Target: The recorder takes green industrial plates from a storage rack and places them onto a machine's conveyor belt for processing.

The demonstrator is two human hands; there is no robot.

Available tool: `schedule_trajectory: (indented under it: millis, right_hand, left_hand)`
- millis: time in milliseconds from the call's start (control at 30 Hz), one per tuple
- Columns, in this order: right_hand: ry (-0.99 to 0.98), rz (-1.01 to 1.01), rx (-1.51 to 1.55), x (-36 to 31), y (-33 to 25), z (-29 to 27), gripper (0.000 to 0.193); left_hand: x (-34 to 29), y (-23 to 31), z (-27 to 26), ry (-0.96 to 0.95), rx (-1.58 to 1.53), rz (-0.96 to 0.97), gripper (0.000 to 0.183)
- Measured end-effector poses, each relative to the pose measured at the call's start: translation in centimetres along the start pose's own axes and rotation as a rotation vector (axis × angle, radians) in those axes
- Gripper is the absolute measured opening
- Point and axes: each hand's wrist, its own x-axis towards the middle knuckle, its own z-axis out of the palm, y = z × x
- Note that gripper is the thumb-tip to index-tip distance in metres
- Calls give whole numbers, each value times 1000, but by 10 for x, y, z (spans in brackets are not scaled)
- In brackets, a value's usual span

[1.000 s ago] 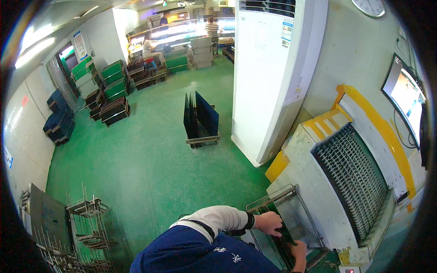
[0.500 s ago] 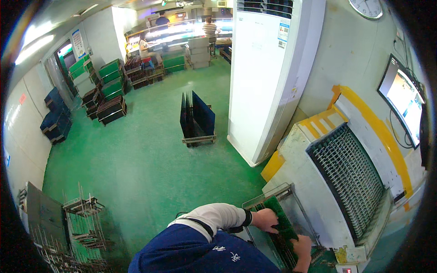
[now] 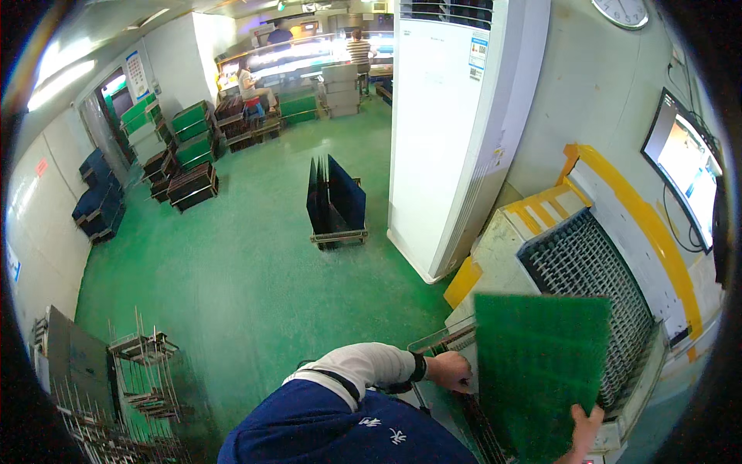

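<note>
A large flat green circuit board (image 3: 541, 363) stands raised in front of me at the right. My right hand (image 3: 587, 425) grips its lower right edge, with the thumb on the near face and the other fingers partly hidden behind. My left hand (image 3: 450, 371) is closed beside the board's left edge, over a wire rack (image 3: 444, 338). What its curled fingers hold, if anything, does not show. Thin dark boards (image 3: 481, 433) stand on edge in the rack below, partly covered by the raised board.
Right of the rack is a sloped machine with a bed of rollers (image 3: 595, 286). A tall white air conditioner (image 3: 433, 147) stands ahead. A rack of dark panels (image 3: 336, 205) sits on the green floor, metal pin racks (image 3: 147, 379) at left. People work far off.
The green board has come up out of the rack and swung right, now facing me broadly. My right hand moved right with it; my left hand stayed near the rack.
</note>
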Motion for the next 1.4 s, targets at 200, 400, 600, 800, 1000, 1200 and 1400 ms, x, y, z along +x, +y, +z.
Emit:
schedule_trajectory:
  millis: [200, 400, 600, 800, 1000, 1200, 1400]
  right_hand:
    - [410, 234, 717, 28, -10, 17, 57]
    - [70, 261, 1347, 60, -6, 54, 43]
    - [-49, 321, 1592, 112, 22, 91, 40]
    - [141, -77, 1056, 130, 53, 116, 39]
    - [118, 438, 1616, 172, 54, 133, 19]
    - [150, 601, 1747, 173, 25, 129, 22]
    - [-20, 633, 1706, 187, 12, 123, 26]
  left_hand:
    - [-2, -3, 1, -81, 32, -58, 55]
    - [5, 0, 1, -114, -4, -36, 56]
    - [3, -2, 5, -20, -20, -74, 58]
    - [16, 1, 5, -59, -34, 7, 58]
    - [15, 1, -3, -94, 7, -18, 60]
    - [23, 10, -21, -171, 65, -38, 59]
    - [25, 15, -29, -203, 44, -42, 61]
